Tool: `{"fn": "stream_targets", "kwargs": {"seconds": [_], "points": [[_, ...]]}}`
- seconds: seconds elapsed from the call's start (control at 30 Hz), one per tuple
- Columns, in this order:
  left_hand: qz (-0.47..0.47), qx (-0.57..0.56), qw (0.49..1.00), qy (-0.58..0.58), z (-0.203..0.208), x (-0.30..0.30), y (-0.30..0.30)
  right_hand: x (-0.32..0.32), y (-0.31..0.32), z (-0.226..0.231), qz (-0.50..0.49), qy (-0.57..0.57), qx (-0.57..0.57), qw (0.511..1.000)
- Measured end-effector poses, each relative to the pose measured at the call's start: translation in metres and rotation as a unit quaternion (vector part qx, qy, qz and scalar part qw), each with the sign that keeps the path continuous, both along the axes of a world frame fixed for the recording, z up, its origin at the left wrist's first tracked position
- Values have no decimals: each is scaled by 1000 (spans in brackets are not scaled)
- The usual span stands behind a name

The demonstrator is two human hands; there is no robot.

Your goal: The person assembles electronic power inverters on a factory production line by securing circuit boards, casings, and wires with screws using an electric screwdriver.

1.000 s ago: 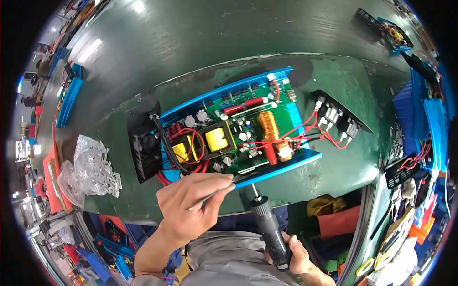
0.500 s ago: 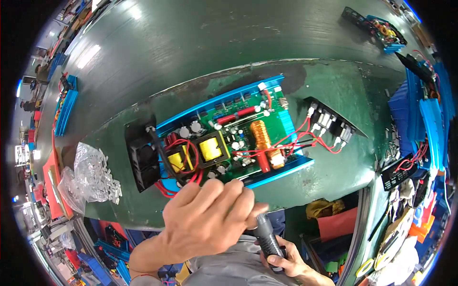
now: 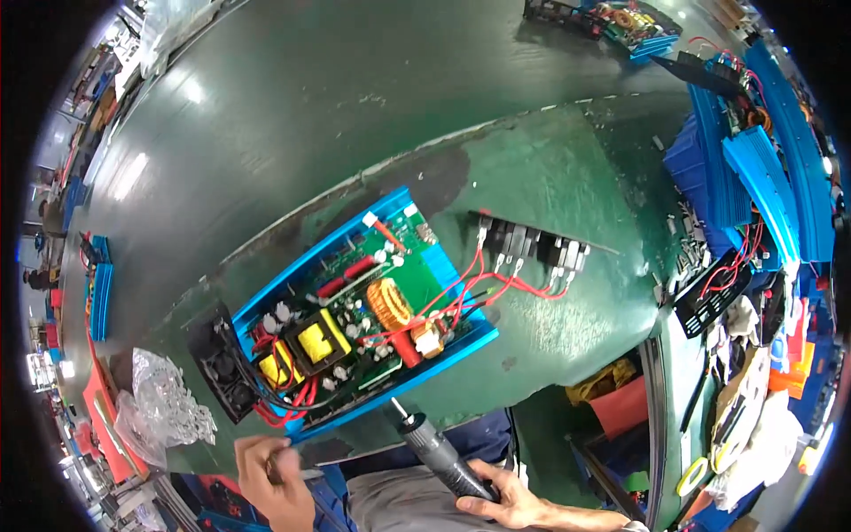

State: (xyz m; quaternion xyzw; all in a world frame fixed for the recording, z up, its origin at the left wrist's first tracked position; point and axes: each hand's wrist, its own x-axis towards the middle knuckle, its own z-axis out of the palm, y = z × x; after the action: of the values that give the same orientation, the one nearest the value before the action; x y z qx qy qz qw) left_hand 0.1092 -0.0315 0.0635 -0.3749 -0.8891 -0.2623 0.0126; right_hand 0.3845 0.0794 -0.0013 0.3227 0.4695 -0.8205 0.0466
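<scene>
A black electric screwdriver [image 3: 439, 457] rests in my right hand [image 3: 505, 501], which is wrapped round its lower end; the bit points up and left, just short of the blue housing. My left hand [image 3: 275, 483] is by the housing's near left corner with fingers curled and thumb blurred; what it may pinch cannot be made out. On the bench lies the open blue metal housing [image 3: 461, 341] with a green circuit board [image 3: 421, 266], a copper coil [image 3: 388, 304] and yellow transformers [image 3: 316, 341]. A black fan panel [image 3: 217, 363] stands at its left end.
Red wires run from the board to a black end panel [image 3: 532, 244] on the right. A clear bag of small metal pieces [image 3: 168, 403] lies left. Blue housings [image 3: 767, 191] are stacked at the right, and another unit [image 3: 638, 31] sits at the far right.
My left hand has come away from the screwdriver's tip end and moved left, down to the housing's near corner. The screwdriver's bit now shows. The housing appears further left and more tilted.
</scene>
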Motion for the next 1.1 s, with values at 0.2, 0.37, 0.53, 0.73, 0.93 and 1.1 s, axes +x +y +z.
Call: {"fn": "stream_targets", "kwargs": {"seconds": [0.2,0.37,0.53,0.73,0.93,1.1], "points": [[-33,-61,997,24,24,7,13,-12,17,20,-73,34,2,997],[-83,-4,993,-83,44,0,14,-12,16,17,-61,33,9,998],[-156,-32,982,102,79,-34,88,-13,22,21,-44,30,5,999],[-417,-154,888,-118,38,-103,266,-13,19,15,-65,32,-2,997],[-509,-153,821,-211,-2,-118,285,-14,9,19,-85,27,-15,996],[-519,-122,817,-218,-12,-115,292,-11,9,16,-74,22,27,997]]}}
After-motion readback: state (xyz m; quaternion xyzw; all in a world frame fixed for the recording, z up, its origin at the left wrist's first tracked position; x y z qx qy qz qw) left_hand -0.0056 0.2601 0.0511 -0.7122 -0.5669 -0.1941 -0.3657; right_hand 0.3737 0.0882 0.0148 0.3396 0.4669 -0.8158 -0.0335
